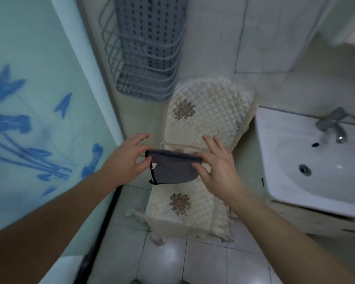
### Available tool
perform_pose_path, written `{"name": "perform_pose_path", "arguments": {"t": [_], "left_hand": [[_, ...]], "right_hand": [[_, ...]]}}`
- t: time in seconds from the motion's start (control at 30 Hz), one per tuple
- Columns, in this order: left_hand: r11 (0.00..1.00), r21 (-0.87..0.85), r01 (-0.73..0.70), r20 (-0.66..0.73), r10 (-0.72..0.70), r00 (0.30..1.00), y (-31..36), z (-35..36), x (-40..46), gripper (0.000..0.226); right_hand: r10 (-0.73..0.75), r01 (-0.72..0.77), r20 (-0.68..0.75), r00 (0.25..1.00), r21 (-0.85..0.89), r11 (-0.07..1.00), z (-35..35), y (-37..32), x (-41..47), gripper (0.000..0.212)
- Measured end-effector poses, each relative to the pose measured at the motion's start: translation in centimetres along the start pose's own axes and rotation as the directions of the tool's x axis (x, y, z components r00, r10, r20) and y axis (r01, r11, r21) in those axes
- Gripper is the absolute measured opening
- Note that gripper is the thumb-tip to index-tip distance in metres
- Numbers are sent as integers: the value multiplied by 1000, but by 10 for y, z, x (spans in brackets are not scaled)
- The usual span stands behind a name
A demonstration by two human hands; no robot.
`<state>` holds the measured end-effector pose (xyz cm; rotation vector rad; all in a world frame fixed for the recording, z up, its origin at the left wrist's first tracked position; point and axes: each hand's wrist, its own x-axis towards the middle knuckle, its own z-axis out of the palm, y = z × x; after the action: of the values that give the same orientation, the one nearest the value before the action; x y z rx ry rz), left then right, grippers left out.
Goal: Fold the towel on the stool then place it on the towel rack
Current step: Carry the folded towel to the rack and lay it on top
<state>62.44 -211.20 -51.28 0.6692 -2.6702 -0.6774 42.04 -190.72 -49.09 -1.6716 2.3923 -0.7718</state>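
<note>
The stool (193,160) stands at frame centre, the towel (173,169) held above it between both hands. The rack (146,48) hangs upper centre; the sink (316,160) sits right.

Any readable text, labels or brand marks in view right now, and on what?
None readable. The grey towel, held by the left hand and right hand, shows no label; the glass panel carries only blue drawings; the tap is too blurred to tell.
</note>
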Motion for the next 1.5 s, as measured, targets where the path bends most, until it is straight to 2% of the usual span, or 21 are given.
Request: {"name": "perform_pose_path", "arguments": {"t": [0.27,0.33,0.43,0.53,0.73,0.87,0.97,1.03,1.3,1.4,1.5], "left_hand": [[984,-10,180,-123,-180,976,34,-64,-58,26],[967,-7,254,-164,-251,954,40,-68,-79,24],[927,-31,375,-274,-368,888,51,-70,-114,30],[852,-92,515,-382,-508,772,70,-67,-151,35],[608,-210,766,-500,-740,451,112,-44,-241,40],[445,-292,847,-559,-798,227,147,-44,-310,40],[326,-361,873,-593,-803,55,176,-51,-360,40],[262,-397,880,-606,-794,-37,195,-56,-389,41],[105,-520,848,-633,-714,-300,246,-72,-488,44],[82,-551,830,-624,-701,-345,257,-76,-524,46],[85,-560,824,-625,-696,-353,259,-82,-560,48]], "right_hand": [[-93,97,-42,995,116,988,-32,-70,9,21],[-111,114,-28,993,171,979,-32,-80,13,21],[-224,215,11,974,238,947,-27,-95,20,16],[-354,314,88,931,304,900,-18,-110,25,14],[-581,445,276,766,425,788,11,-145,15,18],[-699,500,347,625,510,700,36,-184,-4,18],[-771,520,357,527,582,625,51,-222,-26,13],[-809,530,357,468,619,580,58,-248,-41,11],[-926,594,295,234,711,377,74,-347,-102,11],[-943,589,284,173,738,330,80,-380,-133,11],[-949,581,287,132,753,309,87,-412,-163,11]]}}
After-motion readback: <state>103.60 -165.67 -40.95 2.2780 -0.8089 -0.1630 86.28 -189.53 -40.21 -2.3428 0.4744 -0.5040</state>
